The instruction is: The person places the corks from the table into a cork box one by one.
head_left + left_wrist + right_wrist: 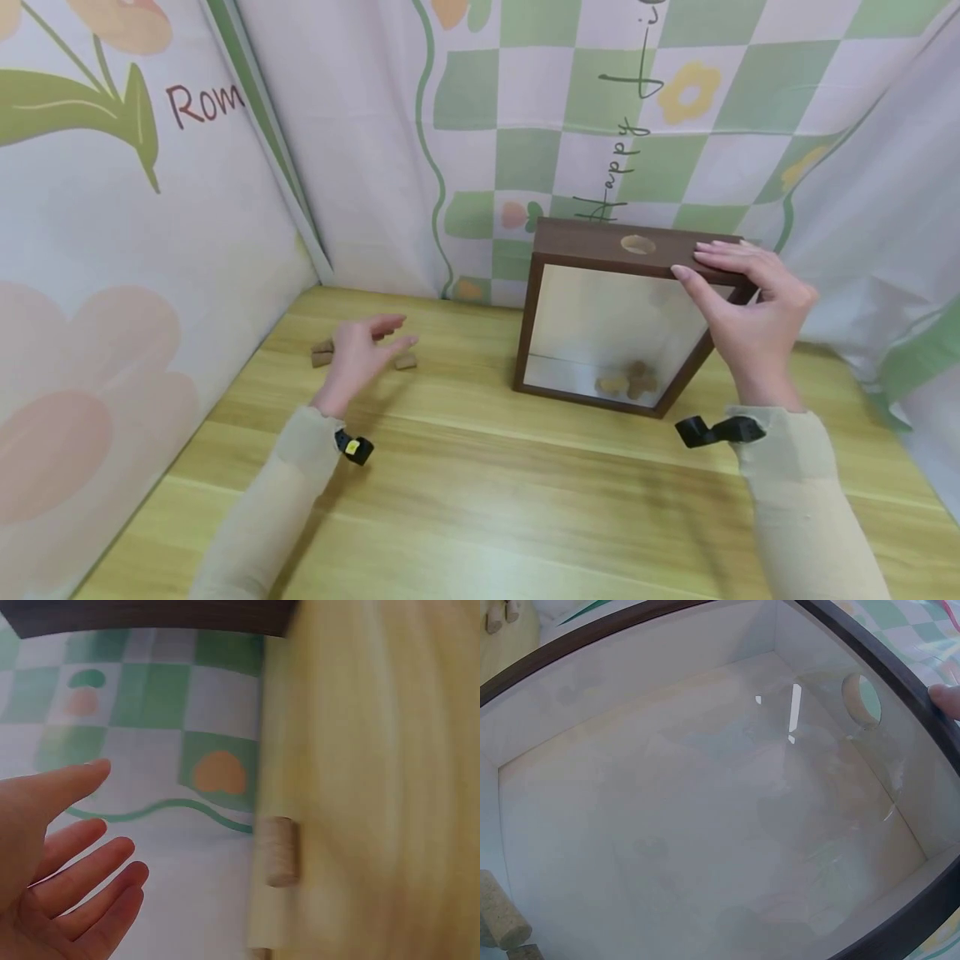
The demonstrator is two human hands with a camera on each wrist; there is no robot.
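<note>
A dark brown wooden frame box with a clear front (528, 325) stands upright on the table, with a round hole (638, 244) in its top side. Several corks (504, 911) lie inside at the bottom. My right hand (757, 304) holds the box at its upper right corner, fingers on the top and thumb at the front edge. Over the left part of the table hovers my left hand (360, 354), thumb and fingers apart and holding nothing. Near it lie loose corks, one (406, 361) right of the hand and others (322, 354) partly hidden behind it.
The wooden table (480, 508) meets a white printed curtain (97, 333) on the left and a green-checked one (525, 158) behind. The box stands close to the back curtain. Black camera straps (720, 431) sit on both wrists.
</note>
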